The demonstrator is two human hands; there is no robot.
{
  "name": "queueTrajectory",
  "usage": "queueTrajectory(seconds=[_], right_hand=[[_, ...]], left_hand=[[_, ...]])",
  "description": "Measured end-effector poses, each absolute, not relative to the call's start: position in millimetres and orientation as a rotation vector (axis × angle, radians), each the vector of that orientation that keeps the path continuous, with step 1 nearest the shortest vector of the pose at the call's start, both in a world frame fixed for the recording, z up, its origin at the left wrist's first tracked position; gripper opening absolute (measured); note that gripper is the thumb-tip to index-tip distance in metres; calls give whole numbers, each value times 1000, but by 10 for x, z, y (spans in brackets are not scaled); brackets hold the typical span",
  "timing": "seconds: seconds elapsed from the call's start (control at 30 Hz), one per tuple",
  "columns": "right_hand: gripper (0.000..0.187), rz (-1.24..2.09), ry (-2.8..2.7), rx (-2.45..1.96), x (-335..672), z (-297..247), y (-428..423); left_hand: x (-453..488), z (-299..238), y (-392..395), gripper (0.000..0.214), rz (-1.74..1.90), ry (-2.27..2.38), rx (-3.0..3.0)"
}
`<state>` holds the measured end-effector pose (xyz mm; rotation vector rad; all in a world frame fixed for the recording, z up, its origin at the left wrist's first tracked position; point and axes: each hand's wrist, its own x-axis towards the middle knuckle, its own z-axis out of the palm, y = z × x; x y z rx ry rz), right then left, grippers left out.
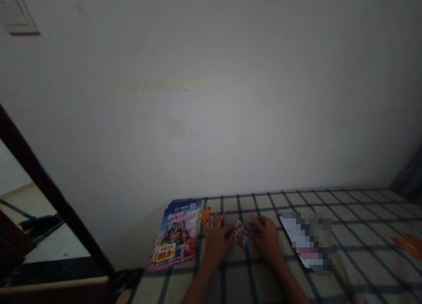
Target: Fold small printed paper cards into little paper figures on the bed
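Observation:
A small folded piece of printed paper (242, 235), diamond-shaped and coloured red, white and blue, lies between my two hands just above the checked cloth. My left hand (216, 239) pinches its left corner between thumb and forefinger, the other fingers spread. On the opposite side, my right hand (266, 236) holds the right corner with its fingertips. Left of my left hand rests a stack of printed flyers (176, 233), the top one showing people and "89.9". To the right of my right hand lies a tablet or large phone (298, 240), its screen partly pixelated.
The checked cloth (231, 282) covers a bed-like surface against a pale wall (263, 97). Orange figures (205, 214) show on the cloth near the flyers, with another at far right. A dark slanted post (49, 185) stands at left.

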<state>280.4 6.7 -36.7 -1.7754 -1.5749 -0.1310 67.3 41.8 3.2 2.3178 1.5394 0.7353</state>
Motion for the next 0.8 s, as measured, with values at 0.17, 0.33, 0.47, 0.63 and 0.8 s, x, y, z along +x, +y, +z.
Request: queueTrajectory(seconds=[0.17,0.33,0.47,0.63,0.8], right_hand=[[29,-133,-1608,-1750,2767,-347,38],[25,-113,-1617,-1720,2750,-358,25],[14,-90,-1603,-1683,2758,-370,37],[12,-54,-1585,-1640,2762,-341,34],[17,-9,-1572,-1599,2772,-325,26]], left_hand=[[668,56,419,25,804,1534,2287],[676,126,420,29,843,1549,2231],[682,145,411,30,892,1546,2238],[686,94,423,22,939,1557,2234],[687,27,459,12,952,1568,2196]])
